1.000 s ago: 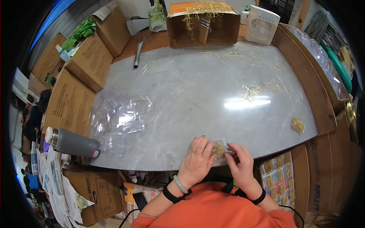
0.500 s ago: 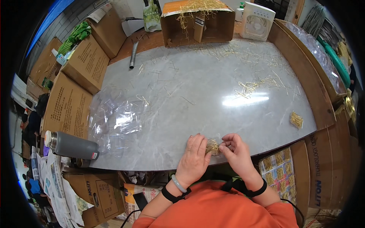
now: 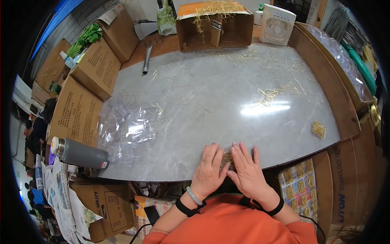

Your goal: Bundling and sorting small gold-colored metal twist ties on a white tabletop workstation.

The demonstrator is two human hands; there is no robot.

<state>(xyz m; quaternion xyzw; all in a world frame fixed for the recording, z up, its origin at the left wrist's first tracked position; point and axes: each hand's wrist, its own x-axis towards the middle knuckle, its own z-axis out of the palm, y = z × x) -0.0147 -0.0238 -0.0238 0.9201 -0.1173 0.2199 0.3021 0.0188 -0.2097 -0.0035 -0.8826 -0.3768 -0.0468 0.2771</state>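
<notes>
At the table's near edge lies a bundle of gold wire hooks (image 3: 226, 157), mostly covered by my hands; clear plastic showed around it in the earlier view. My left hand (image 3: 208, 166) rests on its left side, fingers stretched out flat. Over its right side lies my right hand (image 3: 247, 168), with its fingers straight and the little finger spread away. Neither hand is closed round the bundle. A filled pack of gold hooks (image 3: 319, 129) sits near the right edge of the table. Loose gold hooks (image 3: 268, 96) are heaped farther back.
Clear plastic bags (image 3: 130, 126) lie on the left, beside a grey thermos (image 3: 81, 153) on its side. An open cardboard box (image 3: 187, 34) and a white fan (image 3: 278, 24) stand at the back. A rake-like metal tool (image 3: 147, 59) lies back left. Below right are several packs (image 3: 300, 187).
My right hand has gone from pinching at the bundle's right side to lying flat over it. My left hand stays beside the bundle. The whole view has shifted slightly.
</notes>
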